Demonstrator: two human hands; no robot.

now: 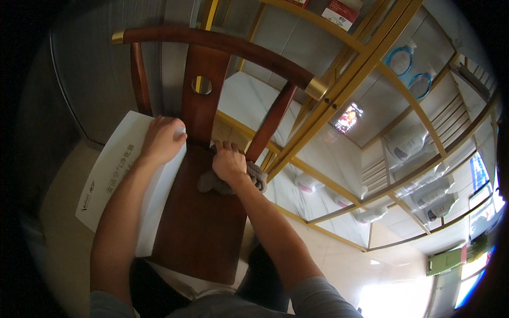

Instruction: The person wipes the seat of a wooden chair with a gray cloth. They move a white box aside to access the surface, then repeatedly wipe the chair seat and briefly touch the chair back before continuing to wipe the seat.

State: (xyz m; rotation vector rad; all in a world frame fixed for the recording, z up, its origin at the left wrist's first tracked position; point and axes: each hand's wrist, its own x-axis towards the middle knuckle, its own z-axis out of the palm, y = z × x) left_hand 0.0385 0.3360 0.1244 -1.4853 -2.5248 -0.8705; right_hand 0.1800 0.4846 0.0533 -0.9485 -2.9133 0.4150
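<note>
A brown wooden chair with a curved top rail and brass-coloured ends stands before me. On the left side of its seat a white cardboard box bearing writing is tilted on edge. My left hand grips the far end of this box, thumb over its edge. Near the back of the seat my right hand presses on a crumpled grey-brown cloth, which bunches out on both sides of the palm. Part of the cloth is hidden under that hand.
To the right rises a gold-framed shelf unit with marble-patterned boards. It bears several white bottles, two blue-rimmed bottles, a lit phone and a red-and-white box. A dark panel stands on the left. A green container is at far right.
</note>
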